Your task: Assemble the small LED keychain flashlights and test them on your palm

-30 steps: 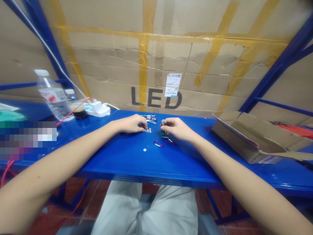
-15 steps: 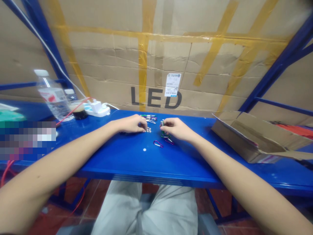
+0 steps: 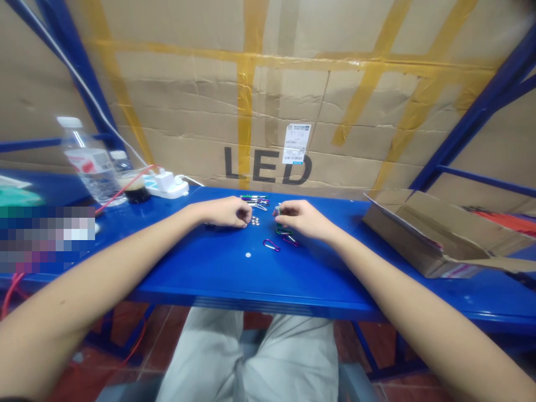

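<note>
My left hand (image 3: 229, 213) rests on the blue table with its fingers curled together. Whatever they hold, if anything, is hidden. Beside its fingertips lies a small cluster of shiny metal pieces (image 3: 255, 221), too small to name. My right hand (image 3: 302, 218) is closed in a pinch around a small object (image 3: 277, 211) that I cannot make out. Under and in front of this hand lie a green carabiner (image 3: 285, 232), a purple carabiner (image 3: 290, 240) and another purple carabiner (image 3: 271, 245). Several carabiners (image 3: 256, 200) lie in a row behind, between the hands.
An open cardboard box (image 3: 422, 240) stands on the right. To the left are a water bottle (image 3: 90, 167), a cup of dark liquid (image 3: 136, 187) and a white power strip (image 3: 170, 187) with cables. A small white disc (image 3: 248, 255) lies on the table (image 3: 234, 279).
My left hand has shifted very slightly off the metal pieces, leaving more of them visible. The object in my right hand's pinch shows less than before.
</note>
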The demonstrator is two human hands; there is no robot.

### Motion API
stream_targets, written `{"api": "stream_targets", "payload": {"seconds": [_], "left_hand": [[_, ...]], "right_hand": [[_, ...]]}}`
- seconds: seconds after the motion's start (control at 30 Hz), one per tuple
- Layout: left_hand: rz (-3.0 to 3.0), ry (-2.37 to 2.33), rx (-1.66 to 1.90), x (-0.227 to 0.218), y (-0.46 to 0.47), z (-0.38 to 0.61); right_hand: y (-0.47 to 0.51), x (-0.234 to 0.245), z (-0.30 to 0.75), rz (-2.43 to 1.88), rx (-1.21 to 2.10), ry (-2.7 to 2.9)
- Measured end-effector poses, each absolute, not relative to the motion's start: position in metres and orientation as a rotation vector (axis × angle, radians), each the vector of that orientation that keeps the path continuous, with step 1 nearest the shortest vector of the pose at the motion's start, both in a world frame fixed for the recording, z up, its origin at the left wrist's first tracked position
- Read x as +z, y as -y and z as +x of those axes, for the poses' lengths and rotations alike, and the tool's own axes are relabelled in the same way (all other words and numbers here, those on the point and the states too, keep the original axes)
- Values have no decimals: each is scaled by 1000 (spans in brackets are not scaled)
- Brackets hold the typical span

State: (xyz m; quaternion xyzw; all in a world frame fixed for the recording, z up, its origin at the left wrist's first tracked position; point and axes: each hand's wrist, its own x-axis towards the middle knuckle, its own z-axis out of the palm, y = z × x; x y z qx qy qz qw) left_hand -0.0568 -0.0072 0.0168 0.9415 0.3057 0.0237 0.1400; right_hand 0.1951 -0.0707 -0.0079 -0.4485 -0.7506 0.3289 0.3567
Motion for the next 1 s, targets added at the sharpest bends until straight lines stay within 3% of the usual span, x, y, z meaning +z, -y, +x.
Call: {"api": "stream_targets", "payload": {"seconds": [0.43,0.73,1.0], "left_hand": [[2698,-807,81,17,7,-57],[2745,-476,972,14,32,-34],[2913,-237,1176,4,42,-22]], "right_hand": [[75,-4,193,-1137,876,1943],[75,-4,194,-1073,755,1937],[75,-7,192,-992,752,1985]]}}
